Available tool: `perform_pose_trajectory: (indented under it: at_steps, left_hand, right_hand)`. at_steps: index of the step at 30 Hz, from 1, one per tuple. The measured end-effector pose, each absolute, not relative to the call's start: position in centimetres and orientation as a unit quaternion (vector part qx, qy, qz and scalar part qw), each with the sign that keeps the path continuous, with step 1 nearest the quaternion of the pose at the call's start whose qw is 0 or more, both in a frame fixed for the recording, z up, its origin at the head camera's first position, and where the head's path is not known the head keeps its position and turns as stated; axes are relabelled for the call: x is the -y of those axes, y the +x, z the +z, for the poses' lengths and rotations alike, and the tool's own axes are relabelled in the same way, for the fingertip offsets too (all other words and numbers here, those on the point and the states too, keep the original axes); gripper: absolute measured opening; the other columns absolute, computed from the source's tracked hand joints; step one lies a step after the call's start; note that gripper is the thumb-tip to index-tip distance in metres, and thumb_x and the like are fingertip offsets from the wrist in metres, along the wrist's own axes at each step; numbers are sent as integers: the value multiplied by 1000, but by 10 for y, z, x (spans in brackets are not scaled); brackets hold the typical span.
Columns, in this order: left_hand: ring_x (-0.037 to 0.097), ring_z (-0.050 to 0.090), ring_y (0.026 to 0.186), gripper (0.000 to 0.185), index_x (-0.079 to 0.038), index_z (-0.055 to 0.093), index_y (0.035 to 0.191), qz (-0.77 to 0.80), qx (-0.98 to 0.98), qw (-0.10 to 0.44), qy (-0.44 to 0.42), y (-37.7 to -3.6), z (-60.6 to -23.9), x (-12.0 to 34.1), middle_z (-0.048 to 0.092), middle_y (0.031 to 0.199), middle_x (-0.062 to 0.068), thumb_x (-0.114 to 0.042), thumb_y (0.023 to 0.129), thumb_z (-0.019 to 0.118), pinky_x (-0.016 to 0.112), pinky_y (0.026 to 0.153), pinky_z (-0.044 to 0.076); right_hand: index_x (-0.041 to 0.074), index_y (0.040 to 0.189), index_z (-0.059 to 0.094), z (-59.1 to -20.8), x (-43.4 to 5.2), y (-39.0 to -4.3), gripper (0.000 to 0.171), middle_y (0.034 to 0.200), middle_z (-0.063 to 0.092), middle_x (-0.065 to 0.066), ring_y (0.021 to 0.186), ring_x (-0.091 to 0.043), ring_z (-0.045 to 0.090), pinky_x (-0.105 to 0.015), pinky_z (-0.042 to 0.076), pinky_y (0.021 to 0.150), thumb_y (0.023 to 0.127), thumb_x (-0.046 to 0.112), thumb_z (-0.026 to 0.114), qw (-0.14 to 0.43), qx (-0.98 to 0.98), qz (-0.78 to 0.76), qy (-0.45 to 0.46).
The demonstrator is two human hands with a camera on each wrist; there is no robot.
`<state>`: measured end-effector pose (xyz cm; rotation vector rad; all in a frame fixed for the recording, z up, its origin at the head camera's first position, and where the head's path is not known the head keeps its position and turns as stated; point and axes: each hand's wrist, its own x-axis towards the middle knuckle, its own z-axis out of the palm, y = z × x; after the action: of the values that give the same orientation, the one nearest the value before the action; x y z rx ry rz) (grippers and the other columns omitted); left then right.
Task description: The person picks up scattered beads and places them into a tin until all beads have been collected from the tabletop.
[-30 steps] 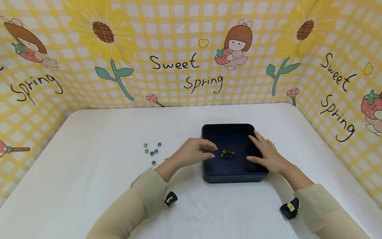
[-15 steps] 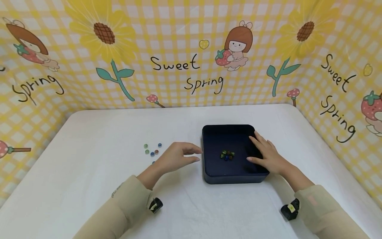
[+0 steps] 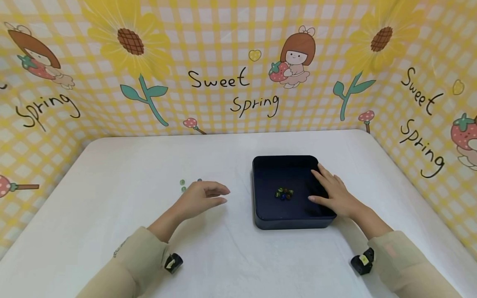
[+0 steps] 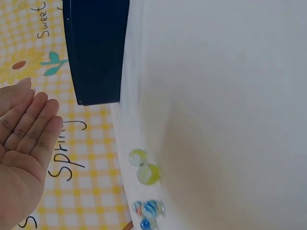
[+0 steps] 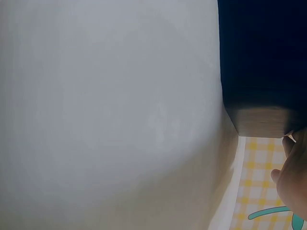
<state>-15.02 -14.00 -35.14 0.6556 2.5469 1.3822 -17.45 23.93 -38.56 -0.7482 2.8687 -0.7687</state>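
Observation:
A dark blue square tray [image 3: 261, 221] sits on the white table, with a small cluster of glass marbles [image 3: 284, 193] inside it. My right hand [image 3: 329, 192] rests flat on the tray's right rim, fingers straight. My left hand [image 3: 208, 194] hovers over the table left of the tray, fingers relaxed and holding nothing. Several loose marbles [image 3: 182, 185] lie beside and partly under it. The left wrist view shows the empty palm [image 4: 21, 143], the tray [image 4: 96, 52] and marbles [image 4: 146, 172] on the cloth. The right wrist view shows the tray wall [image 5: 261, 62] and fingertips [image 5: 293, 177].
The white table [image 3: 130, 165] is fenced at the back and both sides by yellow checked panels [image 3: 223, 66] with sunflower and "Sweet Spring" prints. Bare cloth lies in front of the tray and to the far left.
My left hand has drawn back out of the tray and moved left across the table toward the loose marbles, now covering some. The right hand and tray have stayed put.

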Motion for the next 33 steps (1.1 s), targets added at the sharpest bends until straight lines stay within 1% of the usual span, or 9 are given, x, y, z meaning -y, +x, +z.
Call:
perform_pose_trajectory:
  at_steps: [8,14,17,21,25,29,33]
  left_hand:
    - [20,55,97,25,-2,62,100,446,-871,80,192,-149,-360,158,60,101,10,-15,79,63,26,79,46]
    - [22,54,99,25,-3,61,102,425,-885,79,170,-147,-367,173,60,102,6,-13,79,63,28,82,44]
    - [22,54,99,25,-4,61,102,414,-892,81,162,-146,-370,180,59,103,7,-13,79,63,29,81,45]
    - [26,53,101,25,-2,61,101,410,-895,83,158,-145,-373,186,57,106,13,-10,78,63,30,79,46]
    - [27,52,101,23,-1,62,100,402,-900,83,149,-145,-374,190,52,115,18,-7,78,63,31,78,46]
    - [28,52,103,23,-1,62,100,386,-907,79,145,-146,-375,194,49,119,18,-8,78,63,34,81,45]
    - [28,51,103,24,-1,61,101,379,-911,76,146,-147,-376,198,52,116,16,-8,78,63,34,82,44]
  right_hand:
    - [3,138,12,-385,-240,-174,76,142,-4,-16,127,-35,2,-52,-2,98,85,39,52,39,-935,-256,-243]
    - [2,138,12,-385,-239,-174,76,142,-4,-16,127,-35,2,-53,-2,98,85,38,52,37,-934,-258,-246]
    - [2,138,12,-384,-239,-174,76,142,-3,-17,127,-35,2,-53,-2,98,85,39,52,39,-933,-259,-245]
    - [2,138,12,-384,-239,-174,76,142,-4,-17,127,-35,1,-52,-2,98,85,39,51,41,-934,-257,-244]
    - [2,138,12,-384,-239,-174,76,142,-4,-16,127,-35,1,-52,-2,98,85,39,51,43,-934,-257,-243]
    - [2,138,12,-384,-239,-174,76,142,-4,-16,127,-35,1,-52,-2,98,85,39,52,43,-934,-259,-243]
    - [3,138,11,-385,-240,-174,76,142,-5,-16,127,-34,1,-52,-2,98,85,40,52,43,-934,-258,-242]
